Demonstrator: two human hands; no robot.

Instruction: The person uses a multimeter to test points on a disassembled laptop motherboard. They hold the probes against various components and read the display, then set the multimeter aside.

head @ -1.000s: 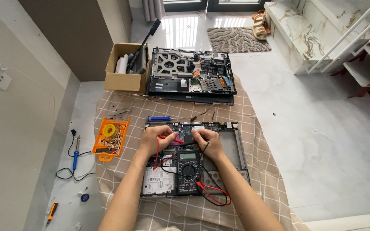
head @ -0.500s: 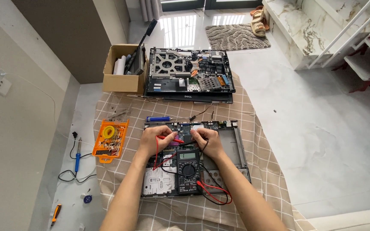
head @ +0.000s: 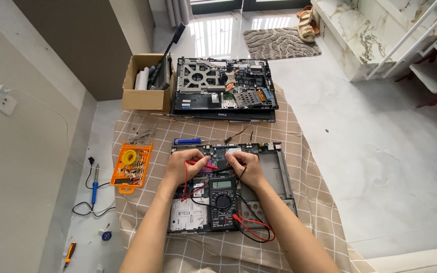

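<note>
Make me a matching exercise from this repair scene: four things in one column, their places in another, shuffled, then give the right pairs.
Things
1. multimeter
2. orange parts tray
3. cardboard box
4. soldering iron

Places
A. on the bare floor, left of the checked cloth
B. on the opened laptop, between the person's forearms
C. at the cloth's left edge, left of the left hand
D. at the far left corner of the cloth, beside the second opened laptop

Pairs: 1-B, 2-C, 3-D, 4-A
</note>
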